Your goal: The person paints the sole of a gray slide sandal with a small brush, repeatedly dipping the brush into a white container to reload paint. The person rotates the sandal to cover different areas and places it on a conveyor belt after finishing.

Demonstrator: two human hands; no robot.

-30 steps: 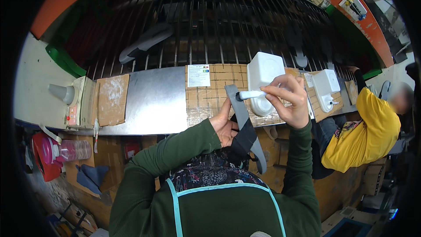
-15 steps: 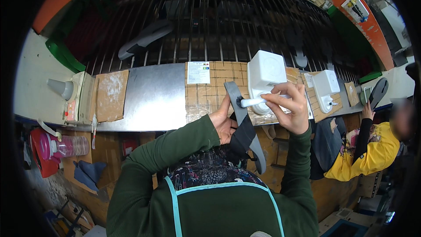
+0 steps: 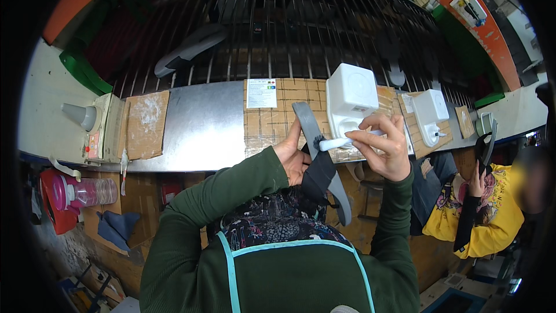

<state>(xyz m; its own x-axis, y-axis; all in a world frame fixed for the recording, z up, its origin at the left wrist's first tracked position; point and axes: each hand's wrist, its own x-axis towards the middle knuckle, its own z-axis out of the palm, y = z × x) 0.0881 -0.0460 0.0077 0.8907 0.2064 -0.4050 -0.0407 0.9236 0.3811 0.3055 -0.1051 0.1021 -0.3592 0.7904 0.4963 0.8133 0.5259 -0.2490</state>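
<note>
My left hand (image 3: 291,157) is closed around a grey-soled sandal (image 3: 320,175) with a broad black strap, held tilted at the bench's front edge. Some of its fingers are hidden behind the strap. Between the fingertips of my right hand (image 3: 384,146) is a white-handled brush (image 3: 336,144). Its dark bristles touch the sole's edge, above the strap. Just beyond the brush stands a white plastic dispenser (image 3: 351,94), a square tank with a round cup at its front.
Gridded cardboard (image 3: 272,133) covers part of the metal bench (image 3: 208,122). Past it runs a rack of dark bars (image 3: 255,40) carrying several shoe soles. On the right, a co-worker in yellow (image 3: 492,208) holds a dark sandal near a second white dispenser (image 3: 430,113). A pink-lidded jug (image 3: 87,192) is at left.
The brush has moved slightly down along the sole's edge, and the sandal has shifted a little. The co-worker's sandal and hand have come lower and nearer their body.
</note>
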